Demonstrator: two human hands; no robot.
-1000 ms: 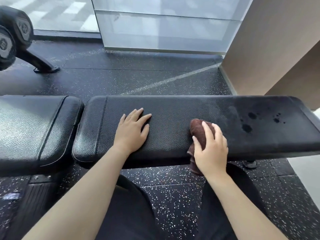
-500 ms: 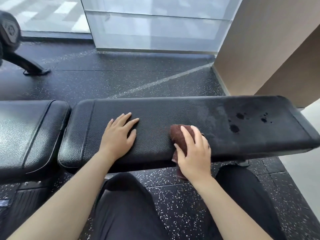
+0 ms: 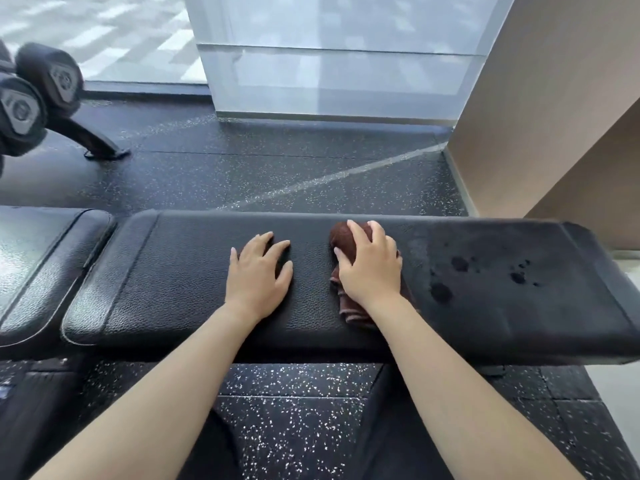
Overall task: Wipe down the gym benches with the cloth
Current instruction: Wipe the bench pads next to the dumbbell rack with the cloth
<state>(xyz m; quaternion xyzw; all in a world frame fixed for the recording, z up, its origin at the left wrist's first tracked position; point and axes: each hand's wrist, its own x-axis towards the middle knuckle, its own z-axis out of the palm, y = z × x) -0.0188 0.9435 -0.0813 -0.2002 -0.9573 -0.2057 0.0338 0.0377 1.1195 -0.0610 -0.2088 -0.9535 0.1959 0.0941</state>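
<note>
One brown cloth lies bunched on top of the long black bench pad, about midway along it and toward its far edge; its lower end trails out in folds under the wrist, toward the near edge. The right hand covers it, fingers curved over the bunched upper end and thumb against its left side, holding it down on the leather; the left hand rests just beside, apart from the cloth, palm flat on the pad, fingers straight and spread, holding nothing. To the right of the cloth the pad looks duller and misted; several dark wet spots are scattered there; the left part shows its pebbled grain with a sheen. A second padded section sits just beside the pad's left end, a narrow gap between them. Black speckled rubber floor runs beneath and beyond; two dumbbells show at the far left; a frosted glass panel and a beige wall close the far side.
</note>
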